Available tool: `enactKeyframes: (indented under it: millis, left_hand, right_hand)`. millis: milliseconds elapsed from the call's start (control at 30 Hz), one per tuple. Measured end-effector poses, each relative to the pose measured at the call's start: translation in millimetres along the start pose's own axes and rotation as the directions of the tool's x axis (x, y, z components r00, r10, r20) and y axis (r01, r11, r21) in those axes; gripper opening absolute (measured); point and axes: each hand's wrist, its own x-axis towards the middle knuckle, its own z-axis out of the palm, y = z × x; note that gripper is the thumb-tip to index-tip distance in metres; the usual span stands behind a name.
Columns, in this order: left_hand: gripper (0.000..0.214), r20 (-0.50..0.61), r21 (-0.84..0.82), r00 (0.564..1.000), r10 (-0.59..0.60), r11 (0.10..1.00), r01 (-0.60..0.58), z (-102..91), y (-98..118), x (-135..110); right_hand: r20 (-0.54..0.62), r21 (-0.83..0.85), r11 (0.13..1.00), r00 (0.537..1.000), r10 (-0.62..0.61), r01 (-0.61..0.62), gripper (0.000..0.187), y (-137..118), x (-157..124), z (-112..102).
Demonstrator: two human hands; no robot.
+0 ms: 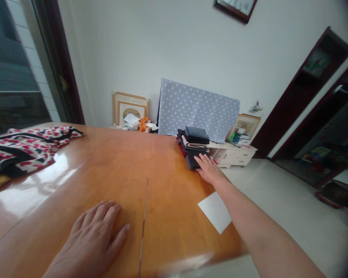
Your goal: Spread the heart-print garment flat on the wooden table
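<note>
The person's right hand (209,170) lies on the near end of a stack of folded dark clothes (193,146), its fingers extended and close together, pressed flat on a charcoal garment rather than clamped around it. The stack stands near the far right edge of the glossy orange-brown wooden desk (110,173), with a slate-blue folded piece on top, a striped band below it and a little red showing at the side. The left hand (89,238) rests palm down on the bare desk near the front edge, its fingers slightly apart and holding nothing, just left of a thin seam in the wood. A white rectangular sheet of paper (215,212) lies on the desk near the right edge, under the right forearm but not touching it. At the far left, a crumpled white cloth with red and black markings (26,150) lies in a loose heap. Beyond the desk, a grey-blue polka-dot panel (198,110) leans against the white wall, beside light wooden picture frames (130,108) and behind a low cream cabinet with drawers (234,154).
</note>
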Motion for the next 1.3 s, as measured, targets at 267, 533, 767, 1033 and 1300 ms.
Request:
enactKeyframes:
  millis: [267, 533, 767, 1033, 1300]
  left_hand:
    - [0.068, 0.023, 0.01, 1.0, -0.016, 1.0, 0.016, -1.1, 1, 0]
    - [0.065, 0.026, -0.01, 1.0, -0.003, 1.0, 0.003, -2.3, 4, 0]
    - [0.066, 0.007, 0.017, 1.0, -0.004, 1.0, 0.004, 6.5, -3, -2]
    - [0.067, 0.005, 0.019, 1.0, -0.009, 1.0, 0.009, 9.0, -6, -2]
    - [0.067, 0.046, 0.018, 0.999, -0.019, 1.0, 0.018, -0.1, 2, 0]
  right_hand:
    - [0.095, 0.104, 0.993, 0.993, -0.071, 0.061, 0.078, 14, 14, -10]
    - [0.049, 0.27, 0.953, 0.991, 0.128, -0.136, 0.066, 16, 46, -18]
    - [0.152, 0.125, 0.977, 0.976, 0.154, -0.173, 0.064, 2, 65, -8]
    - [0.132, 0.137, 0.969, 0.974, 0.186, -0.204, 0.064, -8, 63, -4]
    - [-0.024, 0.221, 0.939, 0.961, 0.276, -0.264, 0.064, -29, 47, -34]
